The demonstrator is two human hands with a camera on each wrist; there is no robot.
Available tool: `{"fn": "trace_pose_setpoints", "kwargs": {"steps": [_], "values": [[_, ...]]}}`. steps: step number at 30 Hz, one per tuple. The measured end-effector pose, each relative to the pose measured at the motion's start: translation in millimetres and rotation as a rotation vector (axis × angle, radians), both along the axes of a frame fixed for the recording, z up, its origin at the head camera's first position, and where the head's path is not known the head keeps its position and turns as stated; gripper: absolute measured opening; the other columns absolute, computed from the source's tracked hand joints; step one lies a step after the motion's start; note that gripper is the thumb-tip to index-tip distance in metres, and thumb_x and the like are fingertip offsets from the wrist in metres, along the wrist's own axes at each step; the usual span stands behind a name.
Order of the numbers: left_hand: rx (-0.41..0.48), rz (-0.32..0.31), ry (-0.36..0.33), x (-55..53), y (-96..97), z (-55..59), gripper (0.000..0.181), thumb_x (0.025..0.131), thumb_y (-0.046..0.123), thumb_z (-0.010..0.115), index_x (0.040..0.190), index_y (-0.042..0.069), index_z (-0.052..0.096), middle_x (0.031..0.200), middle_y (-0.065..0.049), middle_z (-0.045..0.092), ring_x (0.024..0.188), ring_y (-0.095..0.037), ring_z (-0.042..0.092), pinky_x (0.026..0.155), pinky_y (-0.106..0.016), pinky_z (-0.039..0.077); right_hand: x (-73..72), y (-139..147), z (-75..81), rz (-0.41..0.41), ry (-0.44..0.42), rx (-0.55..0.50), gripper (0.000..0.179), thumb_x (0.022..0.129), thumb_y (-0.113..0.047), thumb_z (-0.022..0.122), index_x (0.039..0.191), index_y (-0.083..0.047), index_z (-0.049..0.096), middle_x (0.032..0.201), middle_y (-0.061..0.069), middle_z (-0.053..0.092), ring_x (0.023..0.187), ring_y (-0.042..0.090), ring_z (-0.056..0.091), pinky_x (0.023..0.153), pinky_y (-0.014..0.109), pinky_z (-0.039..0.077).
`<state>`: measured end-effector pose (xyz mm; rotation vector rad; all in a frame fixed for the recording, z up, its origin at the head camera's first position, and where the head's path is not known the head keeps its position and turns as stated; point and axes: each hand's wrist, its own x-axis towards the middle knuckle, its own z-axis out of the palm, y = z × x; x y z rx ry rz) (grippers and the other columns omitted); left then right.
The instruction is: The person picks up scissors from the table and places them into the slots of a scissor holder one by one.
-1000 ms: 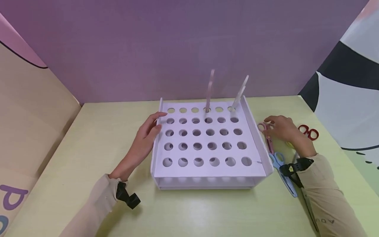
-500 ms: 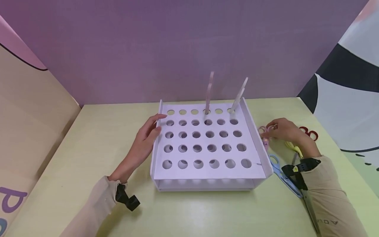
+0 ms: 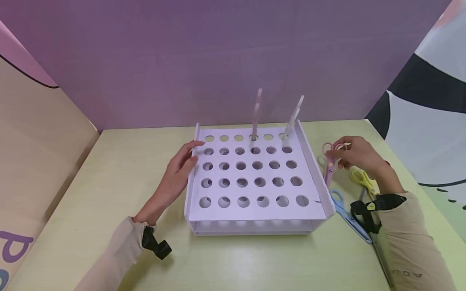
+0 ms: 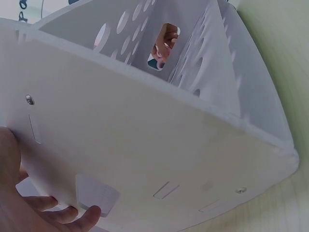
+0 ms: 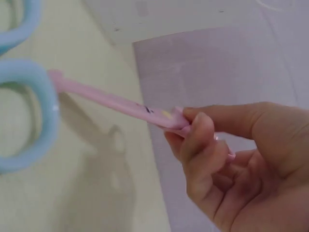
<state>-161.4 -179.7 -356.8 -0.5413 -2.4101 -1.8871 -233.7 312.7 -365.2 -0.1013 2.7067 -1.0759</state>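
Note:
A white rack (image 3: pixel 251 174) with rows of round holes stands mid-table. My left hand (image 3: pixel 174 178) grips its left side wall, thumb and index finger over the top edge; in the left wrist view the other fingers (image 4: pixel 89 217) touch the wall's outer face. To the right of the rack, my right hand (image 3: pixel 360 155) pinches pink scissors (image 3: pixel 329 167) by the handle loops. Their closed blades slant down, and in the right wrist view the pink scissors (image 5: pixel 108 100) cast a shadow on the table. Whether the tip touches anything, I cannot tell.
A pink upright piece (image 3: pixel 256 115) and a whitish one (image 3: pixel 293 118), seen edge-on, stand in the rack's back row. Blue scissors (image 3: pixel 351 220), yellow scissors (image 3: pixel 369 186) and black-handled scissors (image 3: pixel 380 254) lie on the right, partly under the right arm. A purple wall (image 3: pixel 218 72) rises behind.
My right hand has taken hold of the pink scissors and lifted them away from the blue ones, toward the back. The left hand and the rack have stayed put.

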Motion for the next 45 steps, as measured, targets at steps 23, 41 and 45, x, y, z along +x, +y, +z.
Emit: {"fn": "trace_pose_setpoints", "kwargs": {"steps": [23,41,45], "values": [[-0.021,0.000,0.004,-0.7,1.6,2.6,0.038,0.105,0.013,0.041,0.141,0.019,0.049,0.139,-0.011,0.050,0.112,-0.030,0.059,0.083,-0.031,0.057,32.4,-19,54.5,-0.010,0.280,-0.304,0.033,0.101,-0.024,0.059,0.125,-0.002,0.056,0.105,0.002,0.068,0.076,0.018,0.073,0.069,0.023,0.058],[-0.036,0.014,0.002,1.3,0.4,4.9,0.038,0.105,0.013,0.041,0.142,0.019,0.049,0.142,-0.008,0.048,0.115,-0.025,0.057,0.087,-0.032,0.055,68.1,-48,100.4,0.108,0.427,-0.836,0.038,0.090,0.013,0.062,0.127,0.015,0.052,0.126,0.023,0.056,0.089,0.026,0.072,0.074,0.034,0.058],[-0.030,0.013,0.003,1.5,-0.1,5.0,0.038,0.105,0.012,0.041,0.142,0.017,0.049,0.141,-0.012,0.049,0.113,-0.026,0.058,0.085,-0.031,0.056,76.6,-55,110.9,0.166,0.465,-0.929,0.039,0.089,0.019,0.057,0.127,0.019,0.050,0.126,0.026,0.058,0.090,0.030,0.072,0.078,0.036,0.058]]}}
